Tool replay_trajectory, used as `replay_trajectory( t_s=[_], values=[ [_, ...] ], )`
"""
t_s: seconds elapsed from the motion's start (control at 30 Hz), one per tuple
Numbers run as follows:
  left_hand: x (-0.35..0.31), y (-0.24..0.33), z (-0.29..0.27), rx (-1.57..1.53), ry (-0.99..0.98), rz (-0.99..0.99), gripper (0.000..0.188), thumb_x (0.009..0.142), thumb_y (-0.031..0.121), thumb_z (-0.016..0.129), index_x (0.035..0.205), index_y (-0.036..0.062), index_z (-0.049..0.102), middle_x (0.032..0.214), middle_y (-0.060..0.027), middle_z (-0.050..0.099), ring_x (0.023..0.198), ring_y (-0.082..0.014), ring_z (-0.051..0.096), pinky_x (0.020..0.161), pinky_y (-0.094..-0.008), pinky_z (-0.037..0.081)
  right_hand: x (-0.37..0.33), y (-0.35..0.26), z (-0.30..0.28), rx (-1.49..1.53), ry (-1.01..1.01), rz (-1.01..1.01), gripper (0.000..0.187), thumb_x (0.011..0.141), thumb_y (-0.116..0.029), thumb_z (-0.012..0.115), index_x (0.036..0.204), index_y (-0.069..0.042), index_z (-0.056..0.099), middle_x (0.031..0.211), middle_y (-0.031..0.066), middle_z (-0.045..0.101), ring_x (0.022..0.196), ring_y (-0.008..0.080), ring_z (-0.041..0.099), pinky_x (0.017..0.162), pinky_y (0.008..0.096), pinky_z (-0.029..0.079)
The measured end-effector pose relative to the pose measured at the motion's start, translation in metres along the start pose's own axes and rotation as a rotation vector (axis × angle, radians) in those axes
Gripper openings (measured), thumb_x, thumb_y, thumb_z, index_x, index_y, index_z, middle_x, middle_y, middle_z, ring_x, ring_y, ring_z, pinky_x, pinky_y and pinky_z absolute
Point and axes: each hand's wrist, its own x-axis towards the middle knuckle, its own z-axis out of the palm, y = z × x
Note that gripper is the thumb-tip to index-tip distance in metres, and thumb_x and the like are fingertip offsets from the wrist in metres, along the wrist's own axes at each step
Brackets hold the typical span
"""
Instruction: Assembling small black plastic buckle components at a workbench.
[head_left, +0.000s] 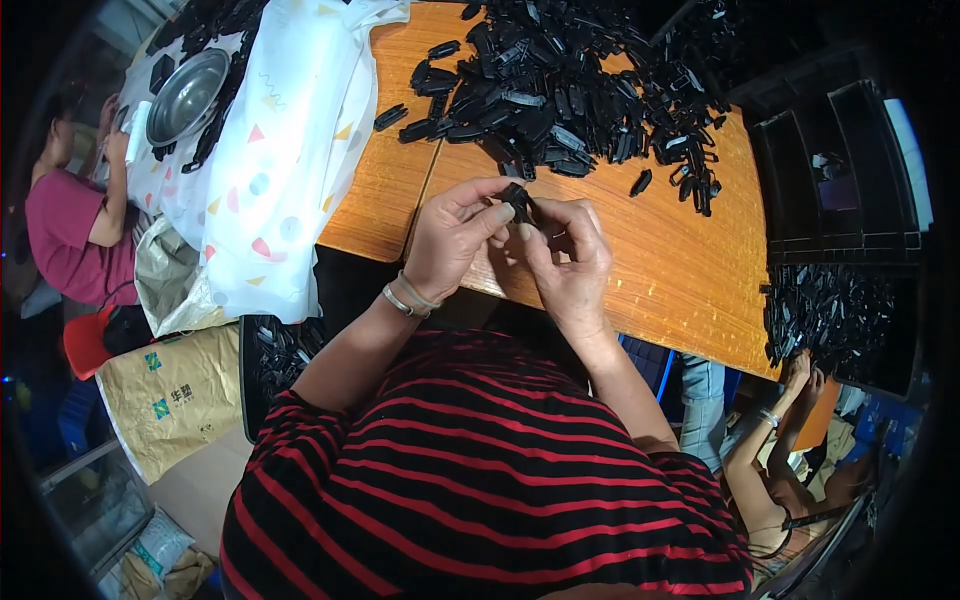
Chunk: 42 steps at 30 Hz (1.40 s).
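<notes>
Over the near edge of the wooden table [690, 290], my left hand [455, 235] and my right hand [572, 255] meet around a small black plastic part [517, 200]. The left thumb and fingers pinch it from the left side. On the other side, my right thumb and forefinger are closed on it too, so both hands hold it together. My fingers cover much of its shape. Just beyond my hands lies a large heap of similar black plastic parts [560, 100], with one loose piece [641, 182] to the right of it.
A patterned white plastic sheet [290, 150] covers the left side, near a metal bowl [188, 97]. A person in a maroon shirt [75, 225] sits at far left. At right, another person's hands [795, 385] reach toward a black crate of parts [830, 310]. A brown sack [180, 395] lies lower left.
</notes>
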Motion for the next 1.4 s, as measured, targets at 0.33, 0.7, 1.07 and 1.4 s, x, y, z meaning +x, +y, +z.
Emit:
replay_trajectory(
  t_s=[0.33, 0.7, 1.07, 1.4],
  values=[
    [-0.012, 0.003, 0.008, 0.421, 0.021, 0.084, 0.029, 0.097, 0.01, 0.054, 0.124, -0.001, 0.058, 0.085, 0.0016, 0.063, 0.067, -0.0008, 0.05, 0.06, -0.0152, 0.04, -0.01, 0.007, 0.01, -0.194, 0.023, -0.152, 0.034, 0.076, 0.002, 0.074, 0.107, 0.0, 0.06, 0.094, 0.0102, 0.056, 0.071, 0.0159, 0.059, 0.06, 0.0248, 0.049],
    [-0.021, 0.013, 0.008, 0.339, -0.1, 0.091, 0.03, 0.104, 0.027, 0.04, 0.095, 0.0027, 0.055, 0.082, -0.0007, 0.057, 0.07, -0.0059, 0.053, 0.062, -0.0209, 0.042, -0.027, -0.003, 0.029, 0.141, -0.106, 0.066, 0.041, 0.083, -0.009, 0.071, 0.118, -0.001, 0.053, 0.085, 0.0122, 0.058, 0.068, 0.0196, 0.059, 0.061, 0.03, 0.048],
    [-0.095, 0.047, -0.087, 0.882, 0.128, -0.139, 0.033, 0.1, 0.024, 0.044, 0.079, 0.0015, 0.057, 0.07, -0.0079, 0.055, 0.065, -0.017, 0.052, 0.062, -0.0299, 0.042, -0.014, 0.017, 0.007, 0.082, -0.36, 0.1, 0.032, 0.081, -0.012, 0.073, 0.111, -0.005, 0.065, 0.083, 0.0067, 0.064, 0.066, 0.0144, 0.059, 0.061, 0.0268, 0.048],
    [-0.176, 0.052, -0.143, 1.737, -0.022, -0.525, 0.019, 0.084, 0.024, 0.066, 0.085, 0.0047, 0.066, 0.085, -0.0176, 0.064, 0.08, -0.0381, 0.062, 0.066, -0.0464, 0.049, 0.058, 0.095, -0.127, -0.976, -0.079, -0.132, 0.023, 0.082, -0.005, 0.067, 0.105, -0.005, 0.068, 0.107, 0.0123, 0.061, 0.098, 0.0306, 0.06, 0.079, 0.0378, 0.052]
  ],
)
